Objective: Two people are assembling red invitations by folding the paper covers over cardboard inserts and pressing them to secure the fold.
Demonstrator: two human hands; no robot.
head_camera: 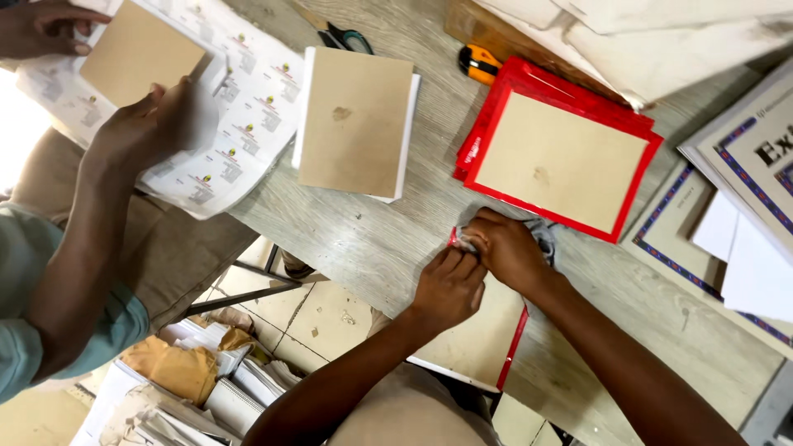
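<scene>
A brown board on a red cover [479, 339] lies at the table's near edge, partly over the edge. My left hand [450, 285] and my right hand [508, 248] meet at its far corner, fingers pinched on the folded red edge [453, 239]. A grey cloth [543, 235] shows just beyond my right hand. Right behind it lies a stack of red covers topped with a brown board [562, 157].
A white book block with a brown board [355, 120] lies mid-table. A yellow utility knife [477, 62] and scissors [347, 37] are at the back. Bordered printed sheets [743, 157] lie right. A co-worker's hand [153, 124] holds a printed sheet at left. Paper piles [190, 372] sit on the floor.
</scene>
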